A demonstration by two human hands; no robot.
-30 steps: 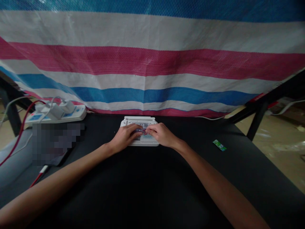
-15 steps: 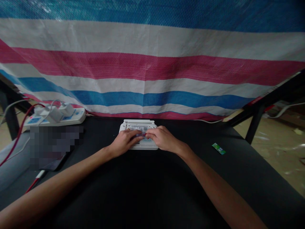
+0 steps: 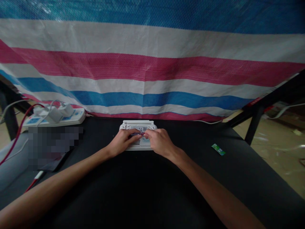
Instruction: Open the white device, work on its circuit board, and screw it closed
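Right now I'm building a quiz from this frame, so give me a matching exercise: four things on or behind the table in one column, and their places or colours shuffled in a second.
Things:
1. white device
2. power strip
3. green packet
4. striped tarp

Places or colours:
A. far left corner of the table, with plugs in it
B. hanging behind the table, pink, white and blue
C. under both hands, table centre
D. alone on the right of the black table

Pairs: 1-C, 2-A, 3-D, 4-B. The left hand and right hand both rest on the device.
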